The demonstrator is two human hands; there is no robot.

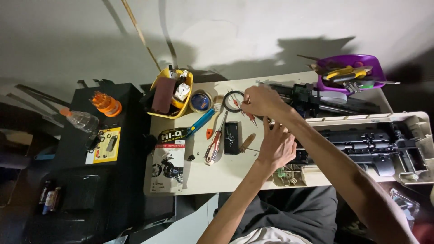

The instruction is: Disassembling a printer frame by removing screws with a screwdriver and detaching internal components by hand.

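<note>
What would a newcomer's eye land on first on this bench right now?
Probably the two hands at the table's middle: the right hand holds a red-handled tool by a black ring, and the left hand sits just below it. Next, the opened beige machine casing to the right, its black insides showing. Then the yellow tub and purple bowl of tools along the back edge.

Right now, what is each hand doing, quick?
Left hand: curled, resting at the opened machine's edge; whether it holds anything cannot be told.
Right hand: closed on a small red-handled tool.
</note>
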